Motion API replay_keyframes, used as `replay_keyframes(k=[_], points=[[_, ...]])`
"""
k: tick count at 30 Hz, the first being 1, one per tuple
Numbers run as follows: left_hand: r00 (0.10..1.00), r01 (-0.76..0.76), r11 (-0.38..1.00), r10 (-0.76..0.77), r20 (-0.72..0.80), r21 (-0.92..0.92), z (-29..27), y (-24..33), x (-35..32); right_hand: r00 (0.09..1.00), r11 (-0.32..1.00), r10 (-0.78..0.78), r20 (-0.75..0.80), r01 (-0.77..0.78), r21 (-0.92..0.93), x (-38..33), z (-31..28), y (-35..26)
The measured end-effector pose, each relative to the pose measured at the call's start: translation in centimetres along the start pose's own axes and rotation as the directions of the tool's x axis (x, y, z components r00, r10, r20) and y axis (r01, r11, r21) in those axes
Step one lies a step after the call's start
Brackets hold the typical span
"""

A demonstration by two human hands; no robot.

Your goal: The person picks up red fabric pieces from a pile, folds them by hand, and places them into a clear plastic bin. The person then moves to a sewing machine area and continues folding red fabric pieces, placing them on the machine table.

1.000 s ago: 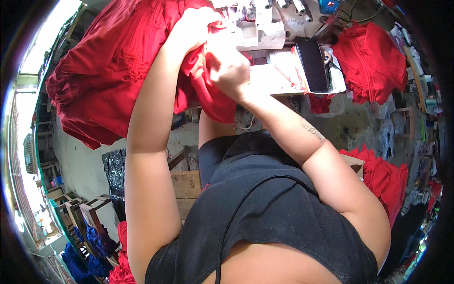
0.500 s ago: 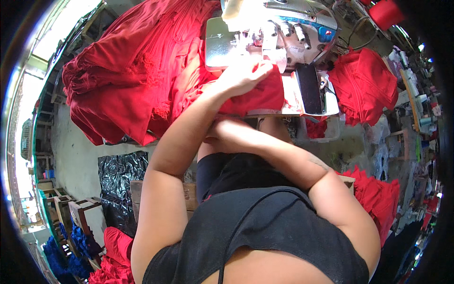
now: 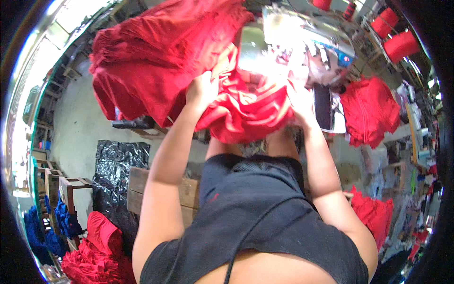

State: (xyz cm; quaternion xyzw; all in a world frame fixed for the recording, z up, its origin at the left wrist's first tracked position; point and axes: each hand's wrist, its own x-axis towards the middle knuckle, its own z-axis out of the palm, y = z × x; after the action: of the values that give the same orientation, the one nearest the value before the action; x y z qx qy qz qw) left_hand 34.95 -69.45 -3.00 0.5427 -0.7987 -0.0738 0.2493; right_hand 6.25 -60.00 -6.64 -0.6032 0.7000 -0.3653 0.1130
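**Both hands on red cloth at the machine**

Your left hand is closed on the bunched piece of soft red fabric, fingers wrapped into its folds at about eleven o'clock from your lap. Your right hand presses the same piece at one o'clock; glare hides the fingers, so I cannot tell how far it is closed. The fabric lies directly before the grey and white sewing machine, touching its bed. Keep the cloth flat and evenly tensioned between both hands, edges aligned. A large heap of red fabric hangs at ten o'clock; a smaller red stack sits at two o'clock.
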Motion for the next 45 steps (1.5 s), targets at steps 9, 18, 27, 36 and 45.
replay_keyframes(k=[9,18,27,36,45], points=[[0.642,-0.456,0.846,0.097,-0.760,-0.277,-21.2,4.3,10.1,0.900,0.951,-0.304,-0.311,0.308,-0.036,0.6,1.4,-2.7],[0.798,-0.152,0.938,-0.069,-0.598,-0.311,-14.0,-3.4,4.3,0.721,0.771,-0.596,-0.354,0.392,-0.502,-3.0,4.8,-3.9],[0.881,-0.124,0.991,0.087,-0.465,-0.048,-3.3,-5.8,-11.3,0.888,0.884,-0.458,-0.040,0.459,0.086,-3.1,7.7,-11.0],[0.969,0.088,0.906,-0.174,-0.173,-0.414,-2.1,-4.0,-8.6,0.890,0.766,-0.172,0.423,-0.149,0.625,-3.4,11.8,-14.9],[0.995,0.068,0.835,-0.096,-0.022,-0.546,-4.6,1.9,-8.4,0.930,0.874,-0.358,-0.085,0.366,0.321,-5.0,8.3,-13.8]])
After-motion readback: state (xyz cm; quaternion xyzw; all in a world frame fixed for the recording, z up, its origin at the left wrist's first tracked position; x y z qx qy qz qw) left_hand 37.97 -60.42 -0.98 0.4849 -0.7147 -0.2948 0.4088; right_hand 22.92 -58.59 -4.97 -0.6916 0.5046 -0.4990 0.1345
